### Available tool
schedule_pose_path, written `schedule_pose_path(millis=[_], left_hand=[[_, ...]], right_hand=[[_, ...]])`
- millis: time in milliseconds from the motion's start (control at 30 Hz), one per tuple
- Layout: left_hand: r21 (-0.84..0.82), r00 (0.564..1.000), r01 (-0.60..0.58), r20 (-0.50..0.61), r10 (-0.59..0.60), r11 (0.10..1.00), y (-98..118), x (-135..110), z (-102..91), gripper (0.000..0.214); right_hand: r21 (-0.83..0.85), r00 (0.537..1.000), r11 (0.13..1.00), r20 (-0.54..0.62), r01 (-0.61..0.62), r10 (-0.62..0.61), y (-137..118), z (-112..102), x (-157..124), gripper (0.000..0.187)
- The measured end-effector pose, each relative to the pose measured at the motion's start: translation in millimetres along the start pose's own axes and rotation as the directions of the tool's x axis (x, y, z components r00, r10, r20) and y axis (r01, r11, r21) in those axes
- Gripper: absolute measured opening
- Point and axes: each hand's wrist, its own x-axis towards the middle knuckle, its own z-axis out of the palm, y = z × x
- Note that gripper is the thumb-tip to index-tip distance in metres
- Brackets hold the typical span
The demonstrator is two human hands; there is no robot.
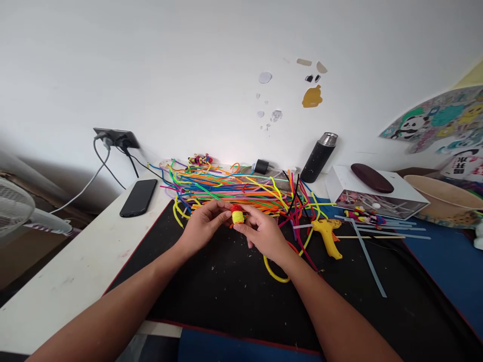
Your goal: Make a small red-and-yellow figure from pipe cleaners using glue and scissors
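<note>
Occupying the centre, above a black mat with a red border (222,286): one small fuzzy yellow cylinder with a red top (238,216), gripped by the fingertips of both hands, its yellow side facing the viewer. Left hand (206,221): thumb and forefinger pinching the piece at its left side. Right hand (264,234): forefinger by the red top, thumb near the lower edge, pinching from the right. Directly behind the hands, a broad heap of thin fuzzy stems in orange, blue, green, yellow, purple and black (222,188), lying mostly crosswise. At the back of the heap, one small multicoloured figure (199,160), and to its right a black cylindrical plug (261,166). Right of the right hand, one yellow glue gun (330,240) lying on its side; beyond it, several translucent pale glue sticks (370,261) and a second multicoloured figure (365,217). Further back, one black flask with a silver cap (319,158), leaning in view; one white box (339,177) bearing a dark brown oval case (372,178); beside the box, a shallow beige basket (445,188). Left of the heap, one black smartphone (139,197), flat on the white tabletop (75,261).
</note>
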Motion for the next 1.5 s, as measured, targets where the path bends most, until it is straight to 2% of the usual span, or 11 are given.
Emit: schedule_pose_path(millis=[267, 600, 667, 833, 933, 1267, 1500], left_hand=[[0.324, 0.994, -0.095, -0.019, 0.107, 0.941, -5.9, -3.2, -4.0, 0.027], [0.484, 0.961, -0.209, -0.056, 0.269, 0.849, -6.6, -5.6, -3.6, 0.023], [0.488, 0.958, -0.219, -0.058, 0.282, 0.845, -6.7, -5.7, -3.3, 0.021], [0.344, 0.971, -0.207, -0.045, 0.236, 0.916, -12.9, -5.8, -2.0, 0.025], [0.318, 0.970, -0.218, -0.037, 0.242, 0.923, -15.0, -6.4, -0.2, 0.028], [0.481, 0.931, -0.301, -0.037, 0.362, 0.823, -7.9, -7.8, 0.6, 0.018], [0.523, 0.925, -0.303, -0.039, 0.377, 0.797, -10.1, -9.7, 1.0, 0.018]], right_hand=[[-0.010, 1.000, 1.000, -0.008, -0.014, 0.014, 0.9, -0.4, -0.6, 0.058], [0.049, 0.998, 0.997, 0.040, -0.052, 0.050, 0.2, -1.3, 0.2, 0.061], [0.062, 0.998, 0.997, 0.048, -0.050, 0.047, 0.3, -1.5, 0.1, 0.060], [0.145, 0.997, 0.987, 0.055, -0.065, 0.058, -4.3, -1.1, 0.3, 0.058], [0.188, 0.997, 0.980, 0.055, -0.070, 0.060, -7.4, -0.6, 0.1, 0.062], [0.196, 0.995, 0.978, 0.078, -0.075, 0.060, -3.5, 0.4, 0.6, 0.063], [0.168, 0.995, 0.983, 0.078, -0.077, 0.064, -4.0, 1.3, 0.3, 0.061]])
